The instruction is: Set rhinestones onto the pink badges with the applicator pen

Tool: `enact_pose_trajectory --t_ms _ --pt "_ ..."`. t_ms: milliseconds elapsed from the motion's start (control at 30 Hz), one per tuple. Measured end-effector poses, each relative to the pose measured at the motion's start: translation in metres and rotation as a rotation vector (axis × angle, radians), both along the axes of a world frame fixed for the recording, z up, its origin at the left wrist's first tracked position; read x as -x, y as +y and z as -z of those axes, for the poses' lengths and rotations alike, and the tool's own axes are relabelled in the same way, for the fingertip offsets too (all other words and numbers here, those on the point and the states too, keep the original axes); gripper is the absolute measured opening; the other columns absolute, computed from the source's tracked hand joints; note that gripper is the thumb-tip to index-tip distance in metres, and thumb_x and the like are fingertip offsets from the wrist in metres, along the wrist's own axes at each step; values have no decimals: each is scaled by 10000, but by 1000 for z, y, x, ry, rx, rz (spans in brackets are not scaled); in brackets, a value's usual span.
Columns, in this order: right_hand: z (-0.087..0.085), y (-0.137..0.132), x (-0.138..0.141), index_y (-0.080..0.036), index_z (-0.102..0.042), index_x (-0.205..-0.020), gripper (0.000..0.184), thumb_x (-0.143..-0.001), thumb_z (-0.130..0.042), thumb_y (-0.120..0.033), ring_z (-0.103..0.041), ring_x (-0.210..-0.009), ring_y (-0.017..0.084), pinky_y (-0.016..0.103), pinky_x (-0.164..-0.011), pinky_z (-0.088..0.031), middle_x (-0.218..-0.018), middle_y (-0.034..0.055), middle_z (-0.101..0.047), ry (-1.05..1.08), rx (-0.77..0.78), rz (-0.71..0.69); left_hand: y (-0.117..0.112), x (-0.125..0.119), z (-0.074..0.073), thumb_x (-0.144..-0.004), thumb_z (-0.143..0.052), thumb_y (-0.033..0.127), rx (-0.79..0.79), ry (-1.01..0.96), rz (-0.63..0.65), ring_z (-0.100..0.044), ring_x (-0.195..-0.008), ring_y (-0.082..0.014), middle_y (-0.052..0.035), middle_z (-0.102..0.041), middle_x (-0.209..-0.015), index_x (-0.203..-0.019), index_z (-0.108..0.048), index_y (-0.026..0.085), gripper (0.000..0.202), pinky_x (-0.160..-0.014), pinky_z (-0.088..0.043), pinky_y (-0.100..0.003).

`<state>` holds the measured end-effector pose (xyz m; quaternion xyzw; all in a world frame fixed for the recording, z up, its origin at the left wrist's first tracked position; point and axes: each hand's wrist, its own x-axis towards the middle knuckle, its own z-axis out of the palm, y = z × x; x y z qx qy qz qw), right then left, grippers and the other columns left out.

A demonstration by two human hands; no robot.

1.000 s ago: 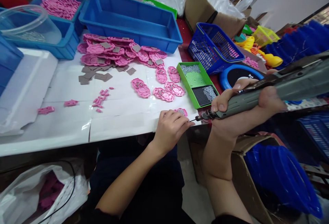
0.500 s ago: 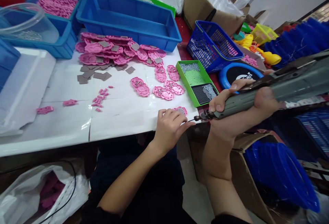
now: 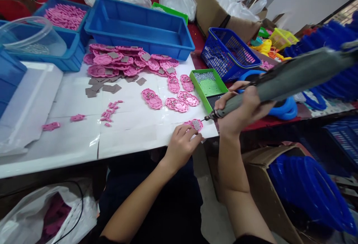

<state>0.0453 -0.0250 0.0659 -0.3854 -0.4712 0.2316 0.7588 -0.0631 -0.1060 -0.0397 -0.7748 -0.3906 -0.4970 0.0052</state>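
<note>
Lying under both hands is a big white table (image 3: 69, 139). Far up from the fingers sits a big blue bin (image 3: 140, 27). A blue basket (image 3: 228, 52) stands up and to the right of the fingers, past a small green tray (image 3: 208, 87) that lies just above the right hand. A heap of pink pieces (image 3: 125, 59) lies up and left of the fingers, well apart from them. Three more pink pieces (image 3: 173, 100) lie nearer, just above the left hand.

The right hand (image 3: 242, 109) is wrapped tight around a long grey tool (image 3: 282, 81). The fingers are curled closed on the thin front part of it. The tool's thin tip points left and down, at a pink piece (image 3: 195, 124) at the table's near edge.

The left hand (image 3: 181, 145) rests on the table edge. Its fingertips (image 3: 192, 136) are bent and press on the near side of that pink piece, holding it flat. The tool's tip is just beside these fingertips, above the small grey square on the piece.
</note>
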Motion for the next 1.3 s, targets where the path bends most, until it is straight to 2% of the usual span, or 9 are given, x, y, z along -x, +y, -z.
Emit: enact_pose_trajectory --t_ms 100,300,467,600,767,933,1033,1200,1300 --pt "18 12 8 -279 -435 -964 191 -898 -614 -285 -470 -362 94 242 -320 -305 -770 -60 -603 -9 -71 21 2 -6 7 -1002 -631 194 -32 50 4 -703 -1008 -247 -57 -768 -970 -960 -715 141 108 -906 -573 -377" --pt "35 12 10 -256 -443 -959 184 -906 -606 -323 -491 -362 97 244 -333 -296 -771 -54 -603 -36 8 2 3 -10 13 -1000 -610 132 -40 61 -23 -736 -1030 -258 -66 -785 -1007 -1003 -724 112 116 -900 -627 -382" --pt "38 11 10 -240 -460 -964 184 -903 -604 -337 -499 -373 90 242 -345 -305 -778 -50 -605 -44 20 -29 2 -10 15 -978 -634 102 -33 70 -27 -745 -1026 -259 -75 -791 -1029 -1009 -729 103 100 -888 -643 -380" --pt "40 14 9 -240 -447 -991 262 -896 -641 -388 -519 -397 80 227 -357 -333 -780 -61 -608 -78 43 -41 1 -10 14 -976 -640 106 -17 67 -21 -745 -1044 -251 -85 -792 -1044 -1023 -732 104 104 -902 -646 -373" --pt "38 17 9 -270 -441 -1029 263 -910 -653 -372 -490 -374 85 233 -331 -311 -789 -63 -630 -128 -17 -57 0 -7 12 -980 -634 113 12 74 5 -745 -1063 -250 -87 -791 -1081 -1023 -734 107 109 -919 -649 -368" --pt "34 13 12 -287 -532 -910 155 -921 -645 -393 -472 -364 98 279 -337 -339 -796 -50 -638 -232 -15 -70 -1 -6 13 -999 -605 116 33 114 24 -742 -1086 -240 -81 -789 -1112 -970 -734 135 133 -938 -649 -371" --pt "34 12 14 -265 -552 -805 193 -914 -662 -381 -463 -363 94 288 -336 -344 -766 -43 -619 -240 -23 -120 -1 -7 14 -996 -622 129 41 114 19 -742 -1098 -242 -77 -789 -1118 -963 -734 141 118 -945 -648 -373" --pt "37 13 12 -284 -569 -859 192 -885 -679 -439 -425 -359 88 272 -314 -334 -725 -46 -601 -229 56 -158 -2 -7 15 -997 -627 140 44 96 13 -744 -1092 -237 -66 -791 -1123 -966 -738 149 116 -958 -640 -372" --pt "38 13 10 -270 -575 -832 195 -896 -656 -435 -440 -360 83 268 -322 -337 -758 -34 -602 -256 32 -162 -1 -7 15 -992 -633 136 44 89 13 -747 -1079 -241 -64 -795 -1088 -950 -736 140 112 -949 -640 -371"
